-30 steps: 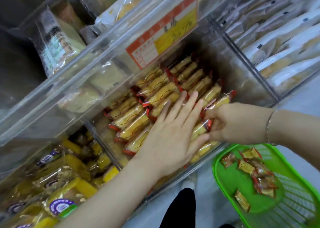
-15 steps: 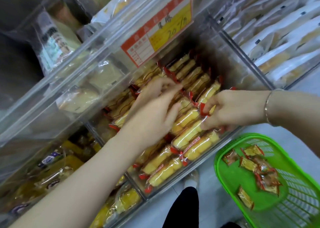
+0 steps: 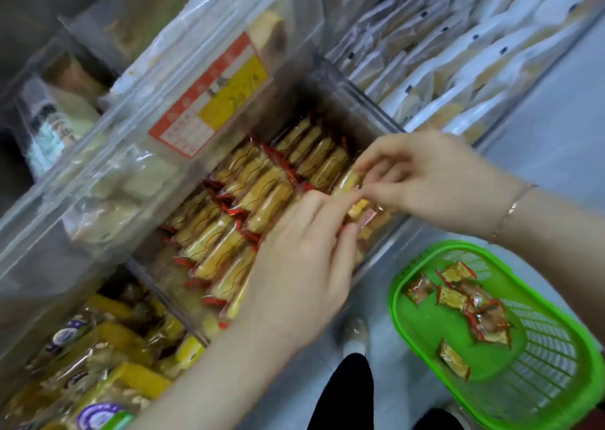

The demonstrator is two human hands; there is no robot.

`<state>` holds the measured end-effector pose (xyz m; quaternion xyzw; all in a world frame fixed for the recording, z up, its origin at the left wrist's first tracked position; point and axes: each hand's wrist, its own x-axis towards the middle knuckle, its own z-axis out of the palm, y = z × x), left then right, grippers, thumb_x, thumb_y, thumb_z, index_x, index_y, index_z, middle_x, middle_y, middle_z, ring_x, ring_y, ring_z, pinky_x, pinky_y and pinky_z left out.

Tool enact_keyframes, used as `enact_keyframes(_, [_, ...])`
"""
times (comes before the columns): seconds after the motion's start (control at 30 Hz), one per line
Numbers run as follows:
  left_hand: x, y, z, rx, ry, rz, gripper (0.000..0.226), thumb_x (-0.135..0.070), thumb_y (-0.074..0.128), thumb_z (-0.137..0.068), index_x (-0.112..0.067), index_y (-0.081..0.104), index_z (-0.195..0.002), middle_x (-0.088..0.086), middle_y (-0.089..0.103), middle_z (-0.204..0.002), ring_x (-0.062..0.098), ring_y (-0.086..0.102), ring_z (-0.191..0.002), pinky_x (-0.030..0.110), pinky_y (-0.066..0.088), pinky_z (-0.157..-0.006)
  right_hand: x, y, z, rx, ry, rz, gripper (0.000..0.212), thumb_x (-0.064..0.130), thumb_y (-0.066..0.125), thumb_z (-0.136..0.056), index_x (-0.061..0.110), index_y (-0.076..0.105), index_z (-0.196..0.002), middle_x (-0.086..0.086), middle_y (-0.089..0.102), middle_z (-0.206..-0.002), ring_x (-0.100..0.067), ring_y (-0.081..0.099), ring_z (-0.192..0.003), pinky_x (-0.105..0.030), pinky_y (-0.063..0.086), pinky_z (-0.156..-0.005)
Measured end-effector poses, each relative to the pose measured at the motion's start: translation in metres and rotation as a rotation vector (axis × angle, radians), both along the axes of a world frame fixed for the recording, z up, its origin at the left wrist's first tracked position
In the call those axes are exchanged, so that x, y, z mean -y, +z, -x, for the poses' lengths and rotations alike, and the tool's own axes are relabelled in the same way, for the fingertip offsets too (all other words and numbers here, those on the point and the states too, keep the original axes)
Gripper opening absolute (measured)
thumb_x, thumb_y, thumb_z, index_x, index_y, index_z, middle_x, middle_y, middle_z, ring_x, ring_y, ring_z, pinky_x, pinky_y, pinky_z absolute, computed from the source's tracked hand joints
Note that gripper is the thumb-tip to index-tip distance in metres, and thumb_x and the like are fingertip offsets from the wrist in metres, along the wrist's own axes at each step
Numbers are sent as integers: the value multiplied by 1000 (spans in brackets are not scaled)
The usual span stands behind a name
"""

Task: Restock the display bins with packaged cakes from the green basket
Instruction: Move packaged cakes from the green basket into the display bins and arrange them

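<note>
A clear display bin (image 3: 357, 102) holds rows of long yellow packaged cakes (image 3: 262, 187) with red wrapper ends. My left hand (image 3: 304, 266) lies over the front right rows, its fingers pressing on the packets. My right hand (image 3: 425, 177) is at the bin's right side, its fingertips pinched on one yellow cake (image 3: 348, 179) there. The two hands' fingertips nearly touch. The green basket (image 3: 425, 328) sits at the lower right, with several small red and gold packets (image 3: 481, 311) lying in it.
A red and yellow price label (image 3: 212, 95) hangs on the upper clear bin. White packets (image 3: 458, 53) fill the bin to the right. Yellow and purple packets (image 3: 108, 357) fill the lower left bin. A dark trouser leg and shoe (image 3: 353, 334) stand on the grey floor.
My left hand has come back from the bin's middle to the front right rows. My right hand has shifted a little and now pinches a cake by the right wall. The view has tilted.
</note>
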<state>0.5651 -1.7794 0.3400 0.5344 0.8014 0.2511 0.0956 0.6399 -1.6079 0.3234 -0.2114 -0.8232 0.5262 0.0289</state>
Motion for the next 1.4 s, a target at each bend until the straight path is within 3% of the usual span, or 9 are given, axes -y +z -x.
enact_keyframes(0.1, [-22, -33, -78, 184, -237, -98, 19, -19, 46, -97, -16, 60, -109, 0, 59, -99, 18, 59, -88, 30, 48, -74, -17, -15, -76, -361, -565, 305, 10, 7, 62, -75, 16, 67, -74, -6, 68, -63, -13, 61, -48, -22, 53, -55])
enact_keyframes(0.23, [-48, -168, -157, 391, -201, 295, 17, -14, 47, -94, -13, 61, -103, 5, 61, -105, 26, 59, -97, 36, 47, -79, -17, -154, -190, 113, -1010, 287, 17, 1, 55, -81, 13, 65, -77, -7, 67, -68, -24, 66, -65, -40, 53, -74])
enact_keyframes(0.4, [-66, -400, -182, 370, -86, 806, 38, -3, 46, -91, -10, 57, -127, 18, 59, -120, 34, 55, -112, 35, 38, -92, 15, -371, -285, 912, -798, 256, 32, 18, 52, -92, 2, 60, -119, -25, 61, -119, -36, 56, -113, -34, 43, -87])
enact_keyframes(0.67, [-103, -636, -187, -76, -557, 761, 49, -25, 55, -93, -9, 41, -136, 14, 47, -133, 34, 48, -120, 40, 37, -99, 37, -607, -315, 987, -569, -116, 42, 11, 40, -94, 1, 39, -135, -19, 46, -134, -33, 46, -124, -37, 37, -100])
enact_keyframes(0.77, [-107, -674, -195, -217, -600, 644, 62, -47, 58, -89, -9, 39, -134, 13, 51, -127, 33, 51, -114, 39, 36, -93, 40, -646, -308, 904, -476, -356, 58, 8, 46, -91, 1, 23, -145, -19, 41, -138, -32, 40, -125, -39, 33, -102])
enact_keyframes(0.9, [-100, -689, -203, -190, -469, 682, 74, -64, 62, -77, -14, 45, -128, 12, 55, -120, 32, 50, -114, 40, 35, -94, 40, -658, -302, 940, -639, -184, 77, 20, 64, -82, 18, 20, -146, -20, 31, -138, -35, 32, -128, -46, 40, -97])
enact_keyframes(1.1, [-105, -663, -194, -383, -918, 449, 51, -53, 68, -76, -18, 62, -113, 16, 32, -149, 31, 29, -136, 39, 18, -107, 33, -644, -305, 1066, -338, -360, 63, 42, 59, -84, 10, 37, -133, -17, 32, -140, -33, 35, -129, -39, 34, -100])
enact_keyframes(1.23, [-147, -653, -201, -403, -1106, 521, 60, -38, 69, -78, -5, 50, -126, 18, 11, -158, 30, 15, -145, 37, 10, -115, 31, -633, -311, 1097, -291, -160, 68, 33, 67, -78, 9, 31, -131, -11, 57, -119, -30, 55, -111, -33, 41, -78])
enact_keyframes(1.4, [-179, -655, -225, -447, -1083, 693, 98, -31, 74, -76, -5, 13, -148, 21, 31, -146, 36, 39, -130, 38, 32, -107, 34, -626, -313, 1127, -215, 337, 66, 46, 80, -64, 7, 59, -114, -3, 62, -94, -22, 62, -84, -26, 51, -74])
